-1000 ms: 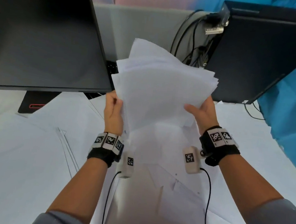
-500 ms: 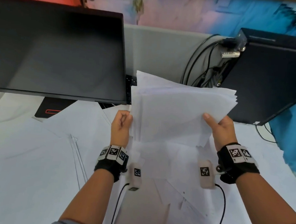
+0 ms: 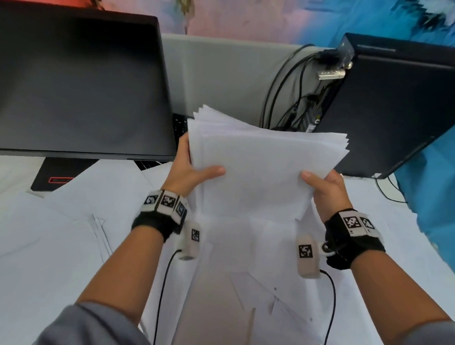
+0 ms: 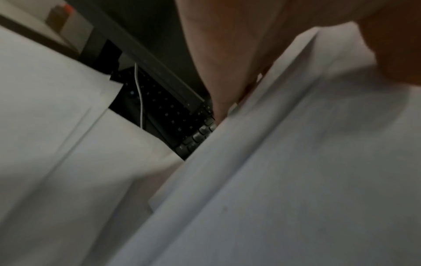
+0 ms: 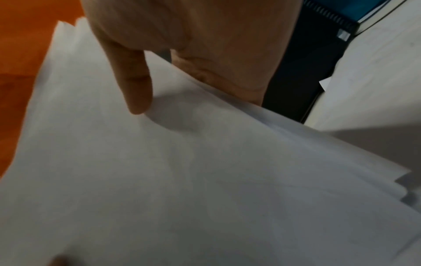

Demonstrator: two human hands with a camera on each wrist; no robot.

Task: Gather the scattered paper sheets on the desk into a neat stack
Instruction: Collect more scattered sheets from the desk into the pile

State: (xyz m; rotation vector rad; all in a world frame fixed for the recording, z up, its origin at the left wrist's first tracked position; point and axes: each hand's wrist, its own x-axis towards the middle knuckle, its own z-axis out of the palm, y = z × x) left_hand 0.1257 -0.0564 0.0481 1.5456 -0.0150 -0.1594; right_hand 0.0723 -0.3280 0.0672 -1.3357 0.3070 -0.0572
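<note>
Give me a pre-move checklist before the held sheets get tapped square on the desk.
1. Left hand grip on the paper bundle: thumb over the front, ok.
2. Right hand grip on the bundle's other side: ok.
3. Bundle edges aligned: not ok, the top corners fan out.
4. Landing spot below free: not ok, loose sheets cover the desk.
5. Clearance from the monitor and computer tower: ok.
6. All sheets gathered: not ok.

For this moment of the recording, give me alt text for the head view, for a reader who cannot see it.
Both hands hold a loosely aligned bundle of white paper sheets above a desk: left hand at its left edge, right hand at its right, thumbs on top. More loose sheets cover the desk below, with a dark monitor to the left and a black computer tower to the right.
</note>
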